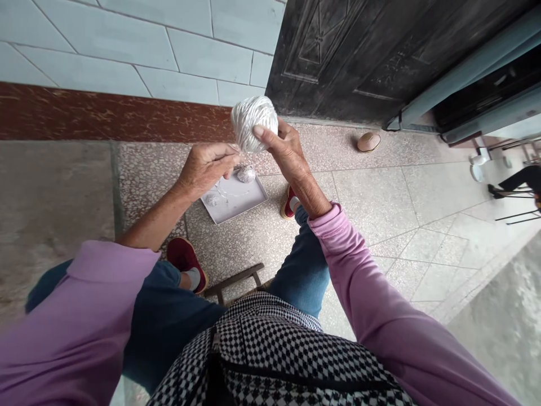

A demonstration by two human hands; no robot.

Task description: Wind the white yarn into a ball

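Observation:
A large ball of white yarn (pixel 249 121) is held up in front of me. My right hand (pixel 285 149) grips it from the right, thumb across its near side. At the ball's lower left, my left hand (pixel 209 166) is closed in a pinch on what looks like the yarn's strand, though the strand itself is hard to make out. Below the hands a shallow grey tray (pixel 234 211) lies on the floor. Inside it are a small ball of white yarn (pixel 246 174), a paler loose bundle (pixel 212 199) and a few thin strands.
The tray sits between my two red shoes (pixel 186 262). Ahead are a tiled wall (pixel 211 51) and a dark carved door (pixel 338 56). A rounded pinkish object (pixel 368 141) rests on the floor near the door. A seated person's leg (pixel 513 181) shows at far right.

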